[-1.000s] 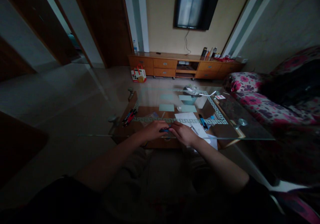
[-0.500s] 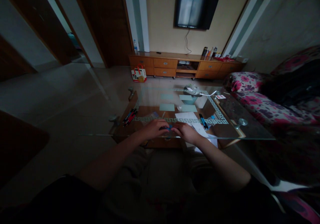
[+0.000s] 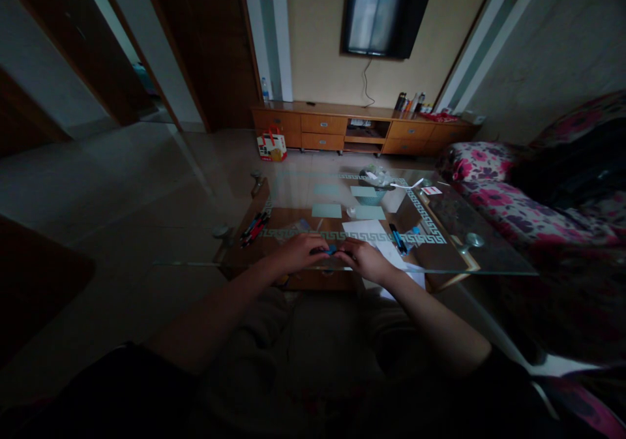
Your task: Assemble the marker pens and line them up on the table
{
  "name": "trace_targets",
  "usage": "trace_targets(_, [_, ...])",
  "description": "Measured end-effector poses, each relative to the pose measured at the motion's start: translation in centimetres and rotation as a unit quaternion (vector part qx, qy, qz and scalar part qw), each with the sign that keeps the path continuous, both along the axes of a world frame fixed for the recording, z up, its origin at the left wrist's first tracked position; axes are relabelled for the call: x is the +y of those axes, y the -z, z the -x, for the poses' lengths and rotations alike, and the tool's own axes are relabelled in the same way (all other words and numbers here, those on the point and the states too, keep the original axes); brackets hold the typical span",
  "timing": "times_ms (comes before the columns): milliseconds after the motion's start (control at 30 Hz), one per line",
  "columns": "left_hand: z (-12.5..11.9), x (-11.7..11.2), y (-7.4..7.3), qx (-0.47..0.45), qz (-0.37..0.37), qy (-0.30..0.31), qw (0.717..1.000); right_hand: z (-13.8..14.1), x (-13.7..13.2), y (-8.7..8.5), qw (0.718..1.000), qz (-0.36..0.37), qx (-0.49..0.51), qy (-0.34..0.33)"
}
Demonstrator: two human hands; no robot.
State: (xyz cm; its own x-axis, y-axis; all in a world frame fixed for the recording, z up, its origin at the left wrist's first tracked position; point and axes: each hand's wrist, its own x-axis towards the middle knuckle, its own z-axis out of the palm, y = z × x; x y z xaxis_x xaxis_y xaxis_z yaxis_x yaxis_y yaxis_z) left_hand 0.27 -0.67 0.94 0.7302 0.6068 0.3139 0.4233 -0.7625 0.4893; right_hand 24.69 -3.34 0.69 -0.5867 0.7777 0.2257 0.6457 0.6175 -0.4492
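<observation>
Low over the near edge of the glass table (image 3: pixel 293 256), my two hands hold a small blue pen with dark ends (image 3: pixel 331 250) between them. My left hand (image 3: pixel 304 251) has its fingers closed around the left end. My right hand (image 3: pixel 362 256) pinches the other end, its thumb and fingers pointing left. Fingers cover much of the pen, so its tip and cap cannot be made out. Several blue and black pens (image 3: pixel 398 239) lie to the right of my right hand. White paper sheets (image 3: pixel 364 228) spread behind and beside that hand.
Red and black pens (image 3: pixel 254 229) lie on the table's left side. Further back are a basket with clear plastic (image 3: pixel 376 194), a small white round item (image 3: pixel 351 211) and a red-white card (image 3: pixel 431 191). A flowered sofa (image 3: pixel 493 197) stands to the right.
My hands have shifted very slightly, and more of the blue pen shows between them. The things on the table stay where they were.
</observation>
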Motion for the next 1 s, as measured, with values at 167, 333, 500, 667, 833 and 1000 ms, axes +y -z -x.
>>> trace_targets(167, [0.07, -0.09, 0.01, -0.005, 0.009, 0.001, 1.000, -0.27, 0.13, -0.01, 1.000, 0.002, 0.023, -0.002])
trace_targets(333, [-0.01, -0.29, -0.19, -0.002, 0.005, 0.001, 1.000, -0.48, 0.05, -0.17, 0.999, -0.006, 0.050, 0.006])
trace_targets(500, [-0.17, -0.19, -0.04, -0.006, -0.003, 0.002, 1.000, -0.11, -0.40, -0.61, 0.999, -0.008, 0.052, 0.003])
trace_targets(667, [-0.17, -0.26, -0.18, 0.004, -0.016, -0.005, 1.000, -0.09, -0.52, -0.87, 0.997, -0.026, 0.043, 0.054])
trace_targets(833, [-0.13, -0.21, 0.00, 0.005, -0.022, -0.012, 1.000, -0.55, -0.20, -0.60, 0.996, -0.034, 0.018, 0.077])
trace_targets(1000, [-0.11, -0.19, 0.17, 0.006, -0.021, -0.025, 0.999, -0.76, -0.11, -0.48, 0.997, -0.028, 0.033, 0.069])
